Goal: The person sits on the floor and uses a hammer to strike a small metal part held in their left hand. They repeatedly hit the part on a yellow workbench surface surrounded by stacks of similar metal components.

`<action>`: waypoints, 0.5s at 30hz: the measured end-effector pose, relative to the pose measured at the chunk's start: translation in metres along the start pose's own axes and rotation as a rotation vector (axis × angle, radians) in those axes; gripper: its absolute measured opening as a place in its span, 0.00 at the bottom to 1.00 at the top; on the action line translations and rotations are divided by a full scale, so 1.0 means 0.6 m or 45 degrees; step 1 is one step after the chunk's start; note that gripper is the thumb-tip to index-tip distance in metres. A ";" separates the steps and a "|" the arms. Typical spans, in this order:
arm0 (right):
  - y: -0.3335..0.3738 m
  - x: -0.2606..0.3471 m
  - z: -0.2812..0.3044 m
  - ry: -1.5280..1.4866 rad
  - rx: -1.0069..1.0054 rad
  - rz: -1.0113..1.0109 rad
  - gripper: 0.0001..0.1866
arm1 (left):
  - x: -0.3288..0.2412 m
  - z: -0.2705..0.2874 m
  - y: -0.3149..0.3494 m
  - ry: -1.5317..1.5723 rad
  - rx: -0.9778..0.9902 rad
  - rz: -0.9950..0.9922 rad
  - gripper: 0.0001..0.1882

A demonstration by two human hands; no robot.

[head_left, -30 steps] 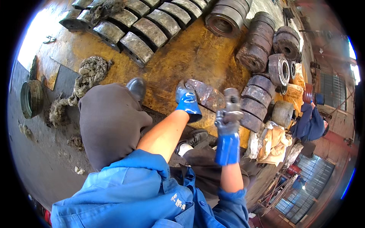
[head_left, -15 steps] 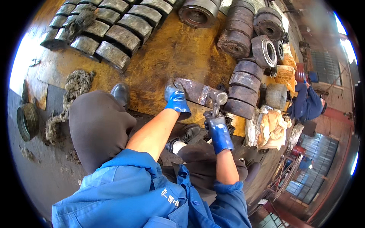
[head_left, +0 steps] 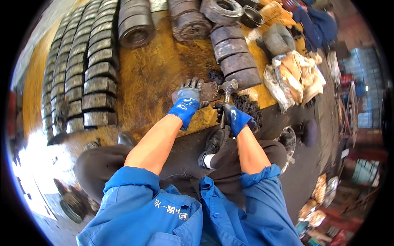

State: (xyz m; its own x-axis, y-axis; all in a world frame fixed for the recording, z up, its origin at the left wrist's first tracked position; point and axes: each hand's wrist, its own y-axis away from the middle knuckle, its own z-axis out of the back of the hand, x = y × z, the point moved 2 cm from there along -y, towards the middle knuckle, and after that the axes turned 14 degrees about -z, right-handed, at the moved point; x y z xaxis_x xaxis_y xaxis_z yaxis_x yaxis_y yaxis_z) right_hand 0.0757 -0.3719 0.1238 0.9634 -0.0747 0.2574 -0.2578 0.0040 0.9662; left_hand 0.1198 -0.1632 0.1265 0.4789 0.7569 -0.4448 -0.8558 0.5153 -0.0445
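Hammer work on a rusty yellow metal floor (head_left: pixel 156 78), seen from above.

Rows of dark curved iron segments (head_left: pixel 80 78) lie at the left, with stacked grey metal rings (head_left: pixel 236 57) at the upper right and a heap of crumpled tan cloth (head_left: pixel 297 74) beside them. Between them lies a flat rusty metal piece (head_left: pixel 207 91); the left hand (head_left: pixel 186 102), in a blue glove, presses down on it with fingers spread. The right hand (head_left: pixel 234 117), also blue-gloved, is clenched round the handle of a steel hammer (head_left: pixel 227 92), whose head is just beside the piece.

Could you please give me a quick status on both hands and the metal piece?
Left hand pressed on flat metal piece. Right hand gripping hammer, head at the piece's edge. Dark debris pile beside it.
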 end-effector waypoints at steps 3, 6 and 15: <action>-0.011 -0.009 0.027 -0.068 0.065 0.186 0.11 | -0.056 -0.001 -0.040 -0.339 0.422 -0.060 0.50; -0.007 -0.013 0.026 -0.206 0.189 0.205 0.12 | -0.060 -0.029 -0.059 -0.495 0.492 -0.051 0.45; 0.070 -0.029 -0.025 -0.104 0.225 0.142 0.11 | 0.000 0.003 0.039 -0.344 0.237 0.032 0.52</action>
State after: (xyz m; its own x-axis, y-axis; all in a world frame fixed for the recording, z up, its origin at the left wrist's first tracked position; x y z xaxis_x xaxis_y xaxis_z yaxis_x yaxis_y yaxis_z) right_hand 0.0492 -0.3557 0.1601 0.9210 -0.1642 0.3532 -0.3779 -0.1572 0.9124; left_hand 0.0999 -0.1503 0.1267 0.5137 0.8368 -0.1892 -0.8296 0.5407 0.1391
